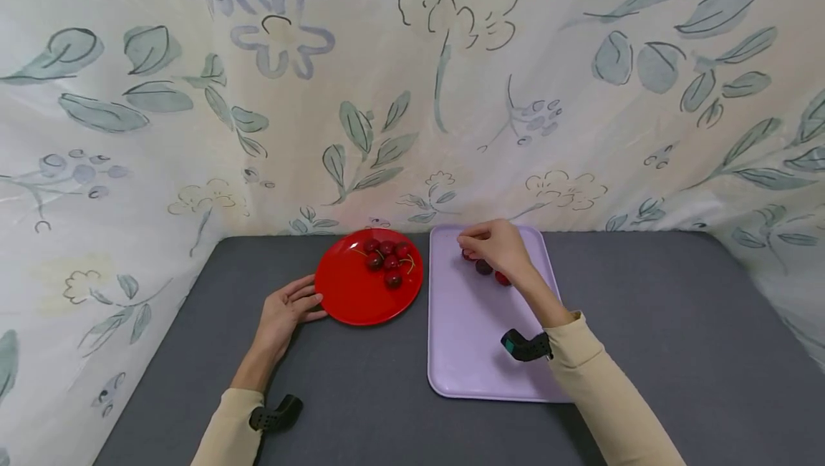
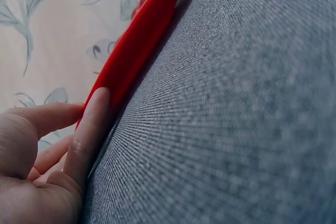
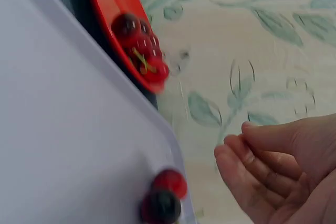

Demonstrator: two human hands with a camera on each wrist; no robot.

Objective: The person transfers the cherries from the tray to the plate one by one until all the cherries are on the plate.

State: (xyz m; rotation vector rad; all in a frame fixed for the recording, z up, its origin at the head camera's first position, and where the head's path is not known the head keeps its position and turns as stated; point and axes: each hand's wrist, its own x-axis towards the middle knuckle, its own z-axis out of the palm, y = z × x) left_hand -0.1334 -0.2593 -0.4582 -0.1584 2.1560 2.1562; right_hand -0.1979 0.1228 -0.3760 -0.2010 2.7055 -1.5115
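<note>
A red plate (image 1: 351,301) carries several cherries (image 1: 391,262), some with stems. My left hand (image 1: 286,314) holds the plate's left rim; in the left wrist view its fingers (image 2: 89,135) lie at the rim. Over the far end of a lilac tray (image 1: 460,351) is my right hand (image 1: 499,248), thumb and fingertips close together. The right wrist view shows bent fingers (image 3: 236,169) with a small gap to the thumb and nothing visible in it. Below that hand, a dark cherry (image 1: 484,267) and a red cherry (image 1: 503,278) lie on the tray, with another partly hidden by the fingers.
Plate and tray stand side by side on a grey cloth-covered table (image 1: 361,394), a narrow strip between them. A floral curtain (image 1: 387,94) hangs right behind the table's far edge. Each wrist wears a black camera mount (image 1: 277,416).
</note>
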